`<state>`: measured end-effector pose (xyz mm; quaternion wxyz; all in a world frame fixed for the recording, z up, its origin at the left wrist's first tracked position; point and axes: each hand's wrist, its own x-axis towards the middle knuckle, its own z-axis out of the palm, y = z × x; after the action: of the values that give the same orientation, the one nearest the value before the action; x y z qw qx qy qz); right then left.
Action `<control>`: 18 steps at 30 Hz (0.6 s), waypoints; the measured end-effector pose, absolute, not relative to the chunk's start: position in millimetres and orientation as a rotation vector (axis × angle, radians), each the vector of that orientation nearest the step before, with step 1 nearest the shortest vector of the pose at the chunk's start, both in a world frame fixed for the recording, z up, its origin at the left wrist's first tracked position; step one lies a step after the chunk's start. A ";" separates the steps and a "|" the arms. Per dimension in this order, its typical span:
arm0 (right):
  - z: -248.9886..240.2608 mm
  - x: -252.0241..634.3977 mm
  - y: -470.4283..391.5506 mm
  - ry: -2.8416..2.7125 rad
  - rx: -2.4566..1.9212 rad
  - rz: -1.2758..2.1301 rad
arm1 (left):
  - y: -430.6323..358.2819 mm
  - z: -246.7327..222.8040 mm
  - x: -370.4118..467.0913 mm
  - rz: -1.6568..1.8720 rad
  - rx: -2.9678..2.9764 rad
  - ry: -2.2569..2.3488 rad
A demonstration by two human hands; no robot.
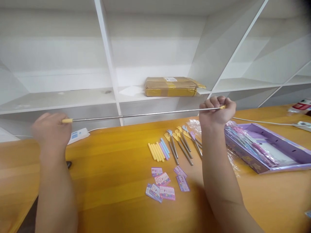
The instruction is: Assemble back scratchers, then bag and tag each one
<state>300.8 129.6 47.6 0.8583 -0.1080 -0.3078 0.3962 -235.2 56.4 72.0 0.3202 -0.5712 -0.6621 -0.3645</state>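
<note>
Stretched out level between my two hands is a telescopic back scratcher (145, 114) with a thin metal rod. My left hand (52, 129) is closed around its yellow handle. The fingers of my right hand (217, 110) are wrapped round the other end, where a bit of yellow shows; the rest of that head is hidden. Below, on the table, lie several metal rods with yellow, blue and purple hand-shaped heads (178, 137). Beside them is a row of yellow, purple and blue handle tubes (156, 152). Small printed cards (167, 193) lie nearer to me.
A purple display box (264, 170) holding plastic-wrapped items stands on the table (109, 194) at right, with clear plastic wrap by it. A taped carton (170, 87) rests on the white shelf (89, 97) behind. A white power strip (79, 135) lies beyond my left hand.
</note>
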 end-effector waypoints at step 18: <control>68.0 306.5 115.7 -0.525 -0.278 0.826 | 19.8 89.7 -213.1 -0.926 -1.486 -1.718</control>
<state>306.5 115.7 68.0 0.8733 -0.1329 -0.2513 0.3956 -213.1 19.8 89.7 0.3376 -0.5702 -0.6593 -0.3553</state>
